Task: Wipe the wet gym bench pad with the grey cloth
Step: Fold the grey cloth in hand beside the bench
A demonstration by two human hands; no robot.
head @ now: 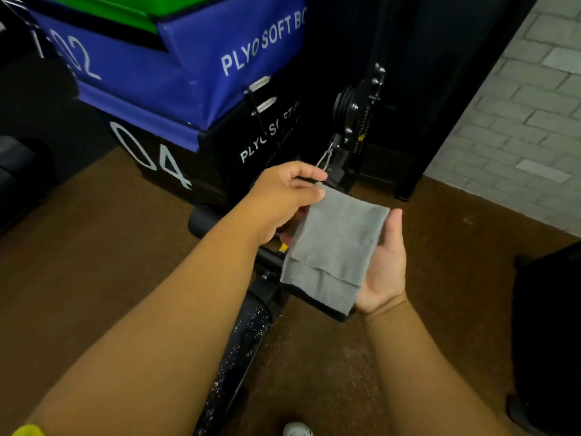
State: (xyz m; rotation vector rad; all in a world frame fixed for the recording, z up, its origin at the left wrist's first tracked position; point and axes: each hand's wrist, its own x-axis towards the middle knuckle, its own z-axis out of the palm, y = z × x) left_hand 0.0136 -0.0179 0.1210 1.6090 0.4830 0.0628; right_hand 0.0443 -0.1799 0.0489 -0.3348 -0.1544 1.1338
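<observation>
Folded grey microfibre cloth (333, 247) held mid-air at waist level, above the black speckled bench pad (242, 350) running down between the forearms. No contact with the pad.

Right hand (385, 265): palm up, fingers straight, flat under the cloth's right side. Supporting only, no clench. Fingertips hidden under the fabric.

Left hand (286, 196): grip clenched on the cloth's top-left corner, thumb and fingers pinching the edge.

Cloth folded into a layered rectangle, a lower ply showing at the near edge. Soft, limp, light; drapes off the palm, zero stiffness. Likely to unfold if taken by one corner alone. Best hold, by judgement: flat palm on top of the folded stack, fingers spread, pressing down so all plies move together. Fuzzy nap should drag well on wet vinyl, low slip risk.

Pad: white flecks on the black surface, probably droplets, hard to confirm. Looks smooth, firm, fixed on a frame; should take full hand pressure.

Step in hand: squaring up the fold before the first wipe. Wiping not yet begun.

Around: stacked soft plyo boxes (188, 73), blue over black, ahead; brown rubber floor (94, 247); white brick wall (518, 121) at right.
</observation>
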